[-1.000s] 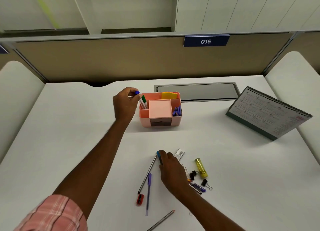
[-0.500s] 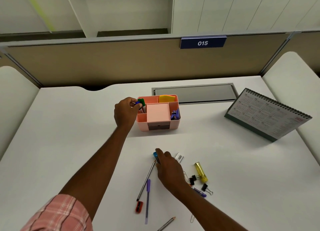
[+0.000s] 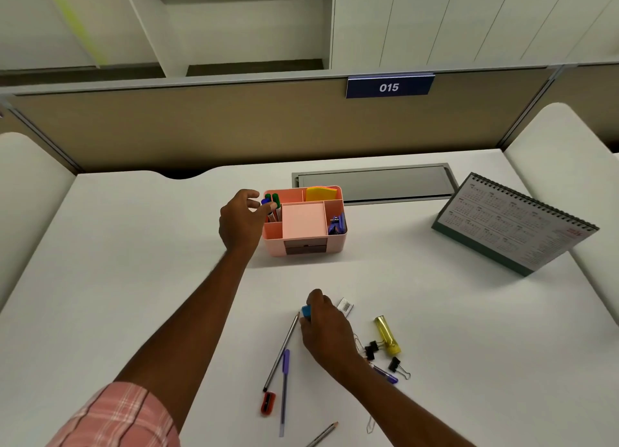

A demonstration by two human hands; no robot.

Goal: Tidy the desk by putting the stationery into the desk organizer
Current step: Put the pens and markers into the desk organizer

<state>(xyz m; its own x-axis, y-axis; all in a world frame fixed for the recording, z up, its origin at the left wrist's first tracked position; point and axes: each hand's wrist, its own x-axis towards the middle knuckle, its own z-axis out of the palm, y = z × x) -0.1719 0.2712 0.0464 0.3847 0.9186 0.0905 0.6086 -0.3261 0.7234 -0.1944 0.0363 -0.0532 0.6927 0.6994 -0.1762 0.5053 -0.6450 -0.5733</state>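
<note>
Left arm extended forward, forearm bare, pink plaid sleeve (image 3: 114, 416) at the upper arm. Left hand (image 3: 239, 223) raised, fingers loosely spread and curled, thumb and fingertips apart, gripping nothing visible. Right arm reaches in from lower right. Right hand (image 3: 326, 332) palm down, fingers curled and closed over a small blue item (image 3: 306, 311).
</note>
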